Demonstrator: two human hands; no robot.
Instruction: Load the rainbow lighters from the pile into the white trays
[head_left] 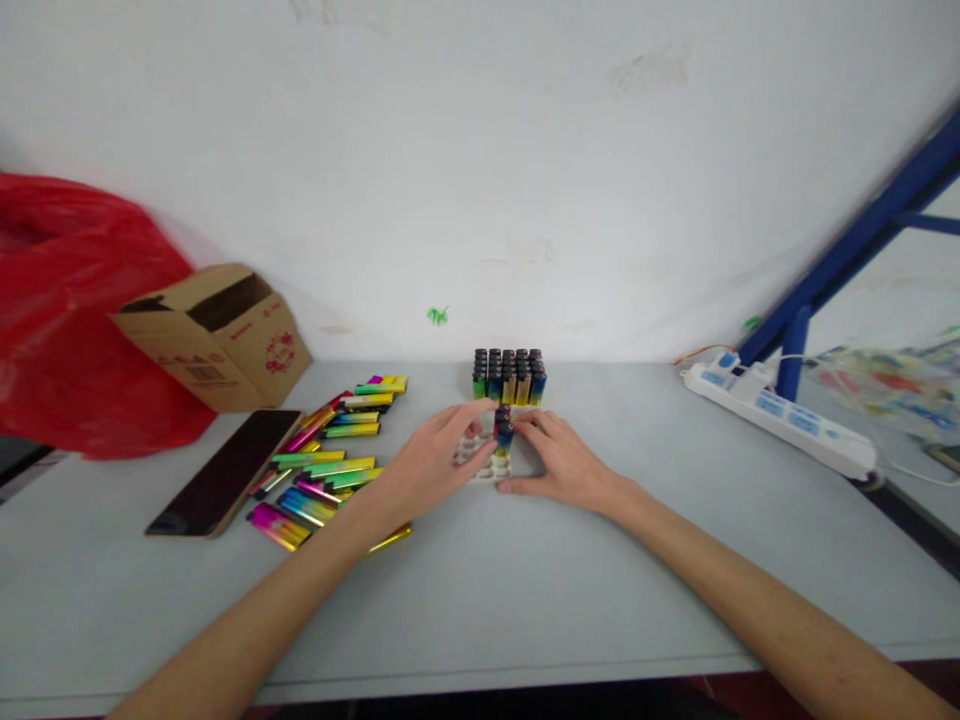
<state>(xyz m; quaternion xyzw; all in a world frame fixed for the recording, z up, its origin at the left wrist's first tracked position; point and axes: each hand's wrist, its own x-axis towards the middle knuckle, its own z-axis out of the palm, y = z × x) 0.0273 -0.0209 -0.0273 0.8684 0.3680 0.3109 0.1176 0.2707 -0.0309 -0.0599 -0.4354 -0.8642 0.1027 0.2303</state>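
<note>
Person's L hand [442, 455], thumb & fingers curved, is at the upright blue-and-gold lighters w/ black tops [504, 438] in a white, holed tray [489, 470]; can't tell if it's pinching one. R hand [566, 462], half-curled, is at tray's R side, grip unclear. Just behind: block of upright, black-topped multicolour lighters [510, 380]. To L: loose shiny rainbow lighters [322, 467], black-screened phone [225, 475].
</note>
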